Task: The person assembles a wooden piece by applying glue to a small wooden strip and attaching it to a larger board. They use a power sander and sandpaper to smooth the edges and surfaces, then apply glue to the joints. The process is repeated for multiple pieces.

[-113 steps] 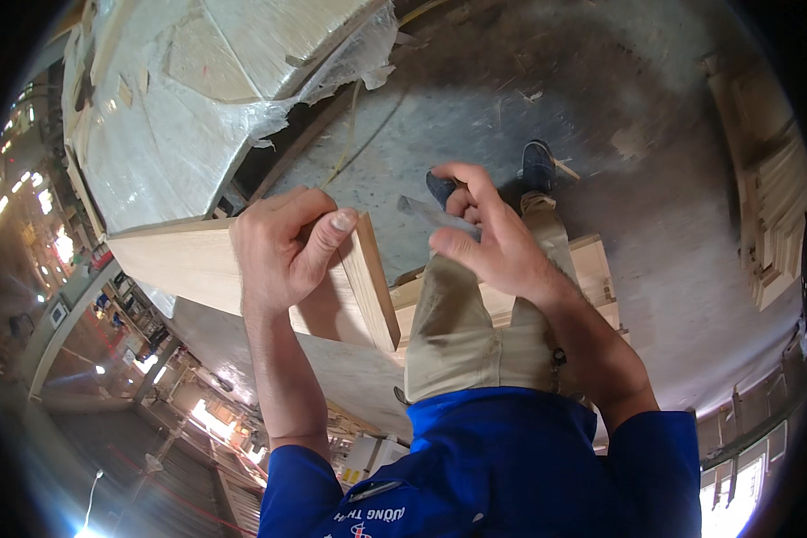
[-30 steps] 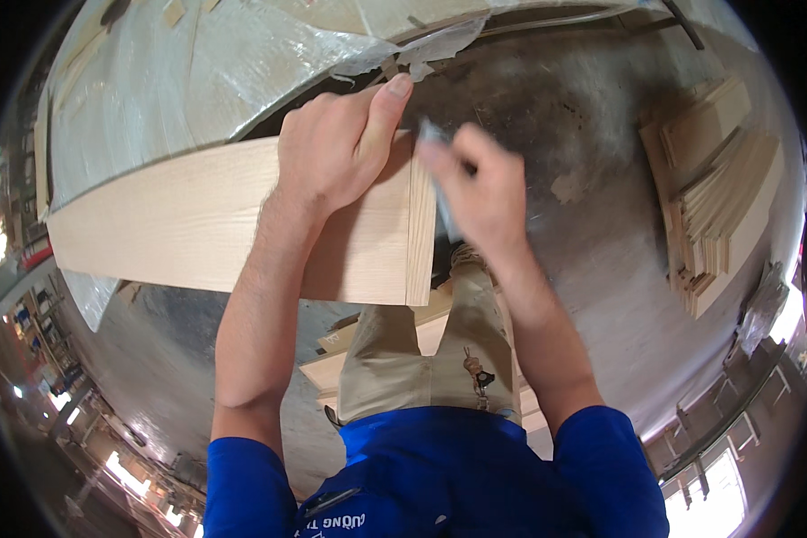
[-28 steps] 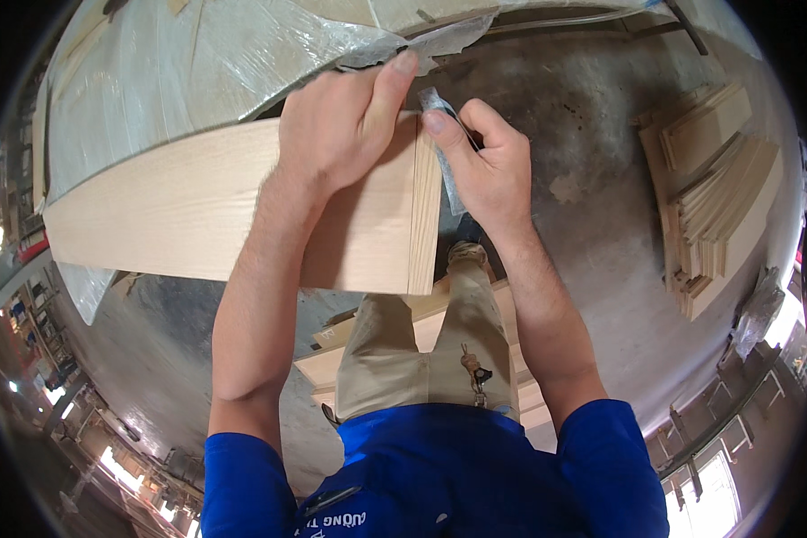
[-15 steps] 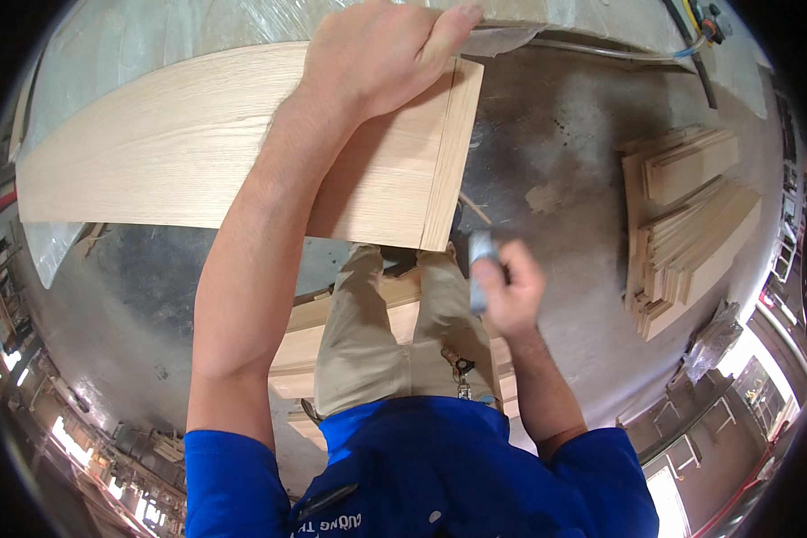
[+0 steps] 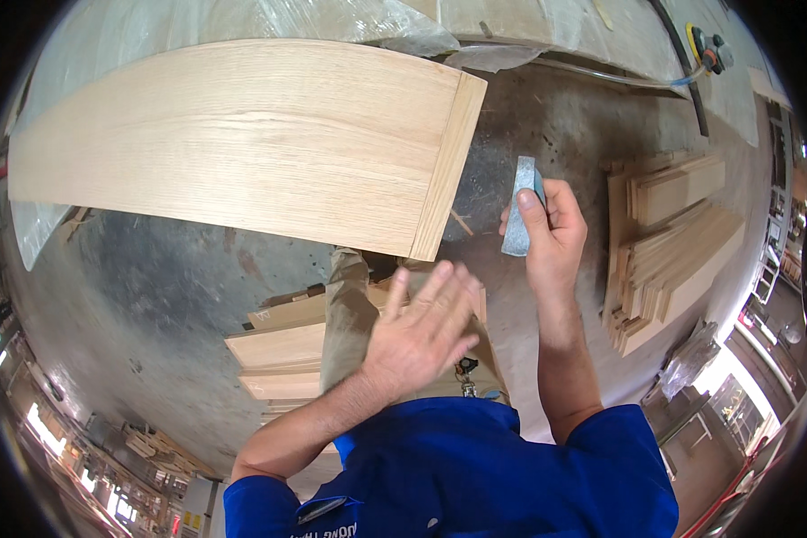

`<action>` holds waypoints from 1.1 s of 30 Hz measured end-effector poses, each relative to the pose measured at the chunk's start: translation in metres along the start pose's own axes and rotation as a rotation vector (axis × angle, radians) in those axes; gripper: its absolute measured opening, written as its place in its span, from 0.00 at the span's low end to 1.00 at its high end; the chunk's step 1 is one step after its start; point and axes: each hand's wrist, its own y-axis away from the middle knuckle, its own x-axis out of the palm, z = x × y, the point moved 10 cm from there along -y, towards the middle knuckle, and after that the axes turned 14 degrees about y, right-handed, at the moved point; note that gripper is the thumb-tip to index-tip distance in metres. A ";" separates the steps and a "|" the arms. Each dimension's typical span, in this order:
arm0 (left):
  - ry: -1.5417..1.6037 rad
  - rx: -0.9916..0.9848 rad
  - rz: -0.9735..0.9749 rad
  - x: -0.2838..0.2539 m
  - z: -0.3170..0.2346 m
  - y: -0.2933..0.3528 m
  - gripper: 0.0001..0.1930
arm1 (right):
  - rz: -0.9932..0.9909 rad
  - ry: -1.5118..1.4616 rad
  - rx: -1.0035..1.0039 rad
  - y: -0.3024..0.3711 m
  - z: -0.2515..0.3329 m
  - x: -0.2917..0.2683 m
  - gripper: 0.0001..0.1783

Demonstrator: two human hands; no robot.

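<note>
A pale wooden panel (image 5: 233, 134) lies flat on the plastic-covered bench, its right end, with a cross-grain end strip (image 5: 448, 166), jutting past the bench edge toward me. My left hand (image 5: 426, 327), slightly smeared by motion, is off the panel, just below its near right corner; the fingers are stretched out and nothing is in them. To the right of the panel's end, my right hand (image 5: 554, 229) grips a grey-blue sanding block (image 5: 518, 224) upright between thumb and fingers, apart from the wood.
Plastic sheeting (image 5: 332, 20) covers the bench at the top. A sander (image 5: 710, 56) with a clear hose (image 5: 619, 79) sits at the upper right. Stacked boards (image 5: 681, 260) stand on the floor at right; more boards (image 5: 282, 345) lie beside my legs.
My left hand has come off the panel's far edge and down toward my body, fingers spread. My right hand has risen and moved rightward with the sanding block.
</note>
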 end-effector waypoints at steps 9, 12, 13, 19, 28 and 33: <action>-0.278 -0.240 -0.394 -0.084 0.039 -0.028 0.47 | 0.071 -0.017 0.034 0.011 -0.012 0.000 0.11; -0.264 -0.243 -0.344 -0.051 0.020 -0.046 0.48 | 0.078 -0.037 0.061 0.012 -0.019 0.003 0.11; -0.131 -0.200 -0.304 -0.040 0.005 -0.052 0.47 | 0.079 -0.039 0.055 0.013 -0.022 0.004 0.10; 0.169 0.184 -0.245 -0.017 -0.045 -0.035 0.35 | -0.007 -0.107 0.095 0.008 -0.039 -0.013 0.10; 1.567 -0.504 -0.892 -0.013 0.080 -0.007 0.21 | 0.028 -0.105 0.120 -0.003 -0.043 -0.012 0.11; 1.547 -0.382 -1.007 -0.004 0.089 -0.011 0.26 | 0.065 -0.106 0.151 0.003 -0.046 0.001 0.12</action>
